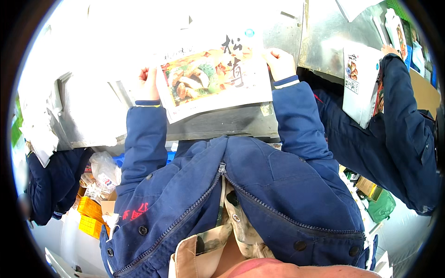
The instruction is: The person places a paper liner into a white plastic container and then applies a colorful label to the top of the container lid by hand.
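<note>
A flat white printed carton sheet (215, 74) with a picture of mushrooms, leaves and dark brushed writing lies before me, tilted over the front of a metal worktable (222, 123). At its left edge, my left hand (148, 81) has curled fingers and thumb against the sheet. Glare washes out the board around those fingers. My right hand (281, 64) pinches the upper right edge between thumb and fingers. The sheet's lower edge hangs near the table's front rim, close to my jacket.
To my right a co-worker's sleeve (399, 87) is beside a similar printed carton (361, 80). Another person's dark sleeve (45, 184) is at far left, by white sheets (41, 132). Orange crates (91, 215) and a clear plastic bag (104, 168) sit low left; a green bag (381, 206) lies low right.
</note>
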